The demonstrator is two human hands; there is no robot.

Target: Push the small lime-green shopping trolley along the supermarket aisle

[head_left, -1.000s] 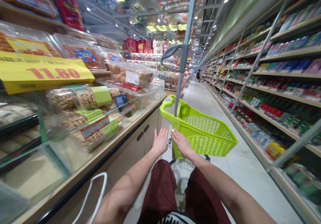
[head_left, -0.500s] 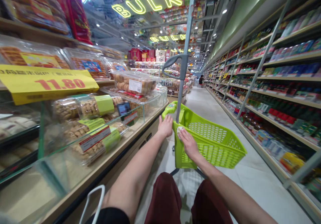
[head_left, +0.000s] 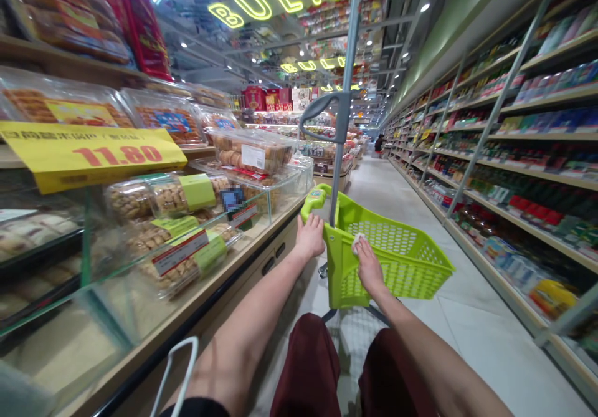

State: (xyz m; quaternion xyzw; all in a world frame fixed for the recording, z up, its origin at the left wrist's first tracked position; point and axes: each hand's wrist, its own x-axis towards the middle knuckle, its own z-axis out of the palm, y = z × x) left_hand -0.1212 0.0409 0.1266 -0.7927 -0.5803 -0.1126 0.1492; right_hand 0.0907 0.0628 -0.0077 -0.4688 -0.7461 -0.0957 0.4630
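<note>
Shifted my right hand (head_left: 370,271), gripping crumpled white wipe (head_left: 358,241), rightward along lime-green plastic basket (head_left: 397,259) rim: new stretch reached; left hand (head_left: 310,237) grips left edge.

From my remote station I see pale floor tiles (head_left: 467,317) bearing the green basket cart (head_left: 397,280), a glass-edged counter (head_left: 159,326) to my left stacked with clear biscuit packs (head_left: 172,283), and shelves (head_left: 542,136) on my right holding rows of packaged goods (head_left: 542,208).
</note>
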